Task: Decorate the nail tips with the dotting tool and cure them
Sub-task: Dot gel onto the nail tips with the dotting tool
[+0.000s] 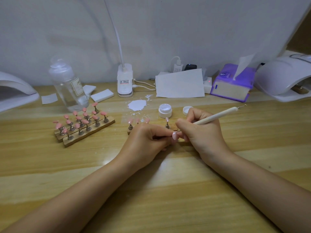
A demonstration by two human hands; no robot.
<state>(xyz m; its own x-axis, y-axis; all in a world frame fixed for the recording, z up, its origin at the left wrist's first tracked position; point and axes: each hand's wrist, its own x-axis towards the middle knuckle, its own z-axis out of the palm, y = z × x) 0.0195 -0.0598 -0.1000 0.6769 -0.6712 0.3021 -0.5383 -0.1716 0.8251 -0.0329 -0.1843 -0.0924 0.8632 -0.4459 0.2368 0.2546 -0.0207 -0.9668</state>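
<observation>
My left hand (148,140) pinches a small pink nail tip (174,135) on its stand, just above the table. My right hand (200,130) grips the white dotting tool (217,116) like a pen, its lower point touching that nail tip. Behind my hands stands a wooden holder (129,131) with a few pink tips on metal stands, partly hidden by my left hand. An open white jar (165,111) sits behind it with its lid (186,110) to the right. Curing lamps stand at the far right (284,78) and far left (15,93).
Wooden holders with several pink nail tips (84,125) sit at the left. A clear bottle (69,84), white pads (101,95), a lamp base (124,81), a paper sheet (180,84), a purple tissue pack (233,84) and a white powder spill (137,105) line the back.
</observation>
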